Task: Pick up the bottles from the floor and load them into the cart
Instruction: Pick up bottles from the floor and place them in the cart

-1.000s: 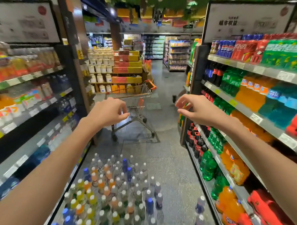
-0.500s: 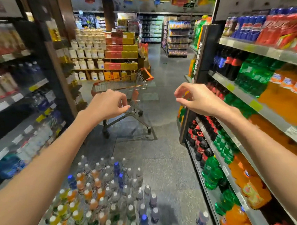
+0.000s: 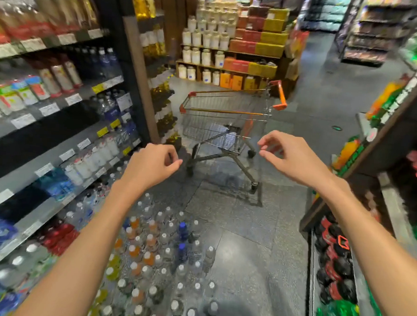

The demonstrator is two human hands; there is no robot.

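Dozens of bottles (image 3: 165,258) stand upright on the floor (image 3: 246,243) by the left shelf's (image 3: 59,151) foot, directly below your arms. Cart (image 3: 226,120) sits farther down the aisle w/ nothing visible in it. Your left hand (image 3: 152,165) & right hand (image 3: 291,156) hover mid-air, fingers loosely curled, holding nothing.

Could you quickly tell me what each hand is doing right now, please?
Left hand: fingers loosely curled, holding nothing.
Right hand: fingers loosely curled, holding nothing.
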